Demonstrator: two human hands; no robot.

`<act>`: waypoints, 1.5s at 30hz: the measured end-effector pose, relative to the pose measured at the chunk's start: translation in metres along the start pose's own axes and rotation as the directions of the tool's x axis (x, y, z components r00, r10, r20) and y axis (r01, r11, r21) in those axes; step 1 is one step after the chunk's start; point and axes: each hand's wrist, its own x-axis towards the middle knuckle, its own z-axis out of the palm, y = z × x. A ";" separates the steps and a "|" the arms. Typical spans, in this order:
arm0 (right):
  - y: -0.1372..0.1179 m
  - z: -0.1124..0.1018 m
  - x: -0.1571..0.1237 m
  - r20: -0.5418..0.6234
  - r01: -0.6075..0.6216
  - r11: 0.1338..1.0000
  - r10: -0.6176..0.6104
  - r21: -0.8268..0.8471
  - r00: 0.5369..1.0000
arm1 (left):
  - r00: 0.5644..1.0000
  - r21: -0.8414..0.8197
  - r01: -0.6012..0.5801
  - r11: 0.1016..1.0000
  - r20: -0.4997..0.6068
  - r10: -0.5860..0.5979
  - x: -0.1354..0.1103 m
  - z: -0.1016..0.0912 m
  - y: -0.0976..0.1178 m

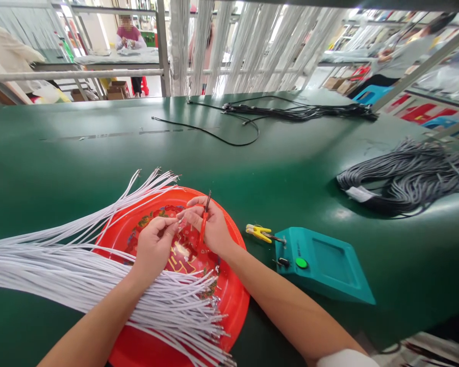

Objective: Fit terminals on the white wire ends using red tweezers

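While fingers of the left hand [155, 250] pinch 1 white cable [180, 220] near its tip above the red tray [239, 285], the right hand's [216, 232] fingers, equally near, meet it opposite, gripping red-handled scissors [204, 227]; its long axis seems to run leftward.

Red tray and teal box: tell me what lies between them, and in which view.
In the head view, a yellow clip lies between the red tray and the teal box; nearer the camera, the right forearm crosses there too.
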 end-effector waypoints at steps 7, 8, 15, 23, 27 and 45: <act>0.003 0.000 0.001 0.028 0.091 0.993 -0.089 -0.074 0.996 | 0.995 -0.017 0.086 0.996 -0.045 -0.087 0.000 0.000 0.002; 0.004 0.000 0.001 0.036 0.095 0.992 -0.092 -0.080 0.995 | 0.992 -0.050 0.120 0.992 -0.038 -0.122 0.000 0.001 0.003; 0.003 -0.003 0.000 0.061 0.175 0.973 -0.167 -0.148 0.984 | 0.972 -0.187 0.233 0.954 0.066 -0.225 -0.001 0.001 0.004; 0.008 -0.007 0.001 0.071 0.143 0.973 -0.133 -0.181 0.989 | 0.944 -0.226 0.296 0.928 0.218 -0.248 -0.002 0.001 0.009; 0.009 -0.009 0.002 0.096 0.112 0.976 -0.095 -0.186 0.991 | 0.920 -0.241 0.342 0.908 0.284 -0.271 -0.001 0.001 0.005; -0.001 0.000 -0.003 -0.023 0.020 0.999 -0.021 -0.040 1.000 | 0.994 0.011 0.101 0.995 -0.032 -0.101 -0.002 0.000 0.002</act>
